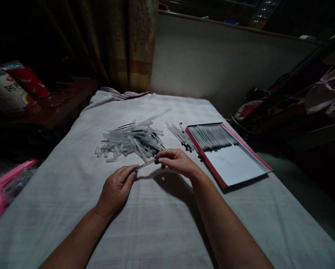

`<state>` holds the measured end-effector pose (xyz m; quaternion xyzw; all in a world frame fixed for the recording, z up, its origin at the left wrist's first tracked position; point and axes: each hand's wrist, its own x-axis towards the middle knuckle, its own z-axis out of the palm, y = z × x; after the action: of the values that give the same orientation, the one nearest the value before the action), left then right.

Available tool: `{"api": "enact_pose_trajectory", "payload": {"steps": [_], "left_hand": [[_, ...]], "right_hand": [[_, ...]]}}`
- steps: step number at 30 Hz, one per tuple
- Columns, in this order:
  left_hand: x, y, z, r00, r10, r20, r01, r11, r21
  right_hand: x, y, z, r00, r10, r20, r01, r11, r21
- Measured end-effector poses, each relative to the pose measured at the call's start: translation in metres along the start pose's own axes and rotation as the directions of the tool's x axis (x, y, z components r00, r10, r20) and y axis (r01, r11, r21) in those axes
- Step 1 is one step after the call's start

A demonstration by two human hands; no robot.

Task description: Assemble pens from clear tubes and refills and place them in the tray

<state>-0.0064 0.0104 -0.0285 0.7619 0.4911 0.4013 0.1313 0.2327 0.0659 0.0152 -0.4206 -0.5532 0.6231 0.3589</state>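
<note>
Between my two hands a slim translucent pen (pixel 146 164) is held at a slant above the cloth. My left hand (pixel 117 186) pinches its lower left end, and my right hand (pixel 175 160) has thumb and fingers closed on the black piece at its upper right end. Just beyond lies a loose pile of pen parts (pixel 133 138): clear barrels, dark refills, black pieces and whitish caps. Right of the pile is a small group of pens (pixel 181 136) with black ends. A shallow box with a red rim (pixel 208 164) holds a row of pens (pixel 212 136) along its far part.
A pale checked cloth (pixel 145 224) covers the work surface. At the left, a dark red table (pixel 69 97) bears a labelled jar (pixel 12 91) and a red container (pixel 31 80). A pink plastic object (pixel 2 186) is at the left edge. Behind hangs a curtain (pixel 139 45).
</note>
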Motion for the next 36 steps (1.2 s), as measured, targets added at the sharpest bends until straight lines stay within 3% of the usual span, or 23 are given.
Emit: {"api": "enact_pose_trajectory", "payload": {"steps": [7, 15, 25, 30, 33, 36], "left_hand": [[-0.001, 0.000, 0.000, 0.999, -0.033, 0.016, 0.033, 0.999, 0.008], [0.000, 0.001, -0.001, 0.999, -0.016, 0.033, 0.015, 0.999, 0.032], [-0.002, -0.001, 0.000, 0.998, -0.026, 0.052, 0.025, 0.999, 0.031], [-0.002, -0.001, 0.001, 0.998, 0.007, 0.059, -0.008, 1.000, 0.024], [-0.002, -0.001, 0.001, 0.998, 0.004, 0.056, -0.006, 1.000, 0.031], [-0.002, -0.001, 0.001, 0.999, -0.011, 0.051, 0.010, 0.999, 0.033]], "right_hand": [[-0.001, 0.000, -0.003, 0.999, -0.015, -0.051, 0.013, 1.000, -0.028], [0.002, 0.002, 0.003, 0.999, -0.026, -0.027, 0.024, 0.997, -0.071], [0.001, 0.006, 0.006, 0.985, -0.164, -0.053, 0.127, 0.898, -0.421], [0.001, 0.008, 0.007, 0.988, -0.151, -0.034, 0.106, 0.821, -0.561], [0.000, 0.010, 0.007, 0.993, -0.114, -0.018, 0.085, 0.830, -0.552], [-0.001, 0.011, 0.004, 0.997, -0.069, 0.031, 0.075, 0.909, -0.410]]}}
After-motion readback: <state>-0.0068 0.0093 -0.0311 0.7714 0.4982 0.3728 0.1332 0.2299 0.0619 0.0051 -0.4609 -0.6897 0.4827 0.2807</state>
